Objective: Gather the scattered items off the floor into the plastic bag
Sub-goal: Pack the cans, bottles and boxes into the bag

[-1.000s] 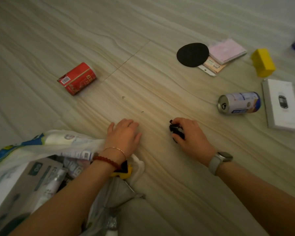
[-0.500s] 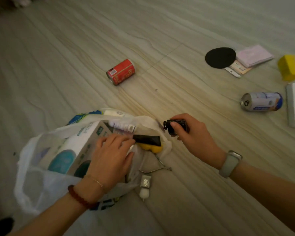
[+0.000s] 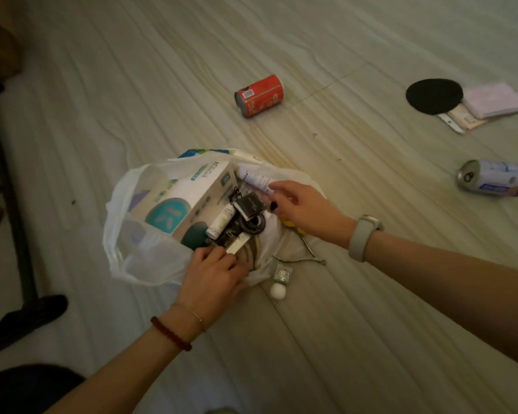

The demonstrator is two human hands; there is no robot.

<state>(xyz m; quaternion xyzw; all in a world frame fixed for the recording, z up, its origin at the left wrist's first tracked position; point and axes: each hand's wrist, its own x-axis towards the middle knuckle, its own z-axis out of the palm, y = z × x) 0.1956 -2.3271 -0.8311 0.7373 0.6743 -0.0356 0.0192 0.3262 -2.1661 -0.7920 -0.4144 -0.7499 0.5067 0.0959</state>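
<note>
The white plastic bag (image 3: 132, 234) lies open on the floor and holds a white and teal box (image 3: 186, 192), tubes and dark bits. A small black item (image 3: 249, 205) rests on top inside it. My left hand (image 3: 213, 279) grips the bag's near rim with curled fingers. My right hand (image 3: 305, 209) hovers over the bag's right side, fingers loosely extended, holding nothing. On the floor lie a red can (image 3: 259, 95), a blue and white can (image 3: 495, 178), a black disc (image 3: 433, 96), a pink notebook (image 3: 495, 100) and a card (image 3: 464, 116).
A white ball with a silver tag (image 3: 278, 291) and a bent wire (image 3: 299, 259) lie just beside the bag. A yellow object (image 3: 290, 224) peeks from under my right hand. At the left stand a dark furniture leg (image 3: 9, 189) and a black shoe (image 3: 21, 318).
My right hand carried the small black item from the floor to the bag and let it go inside. My left hand moved from the floor to the bag's rim and pulled it open.
</note>
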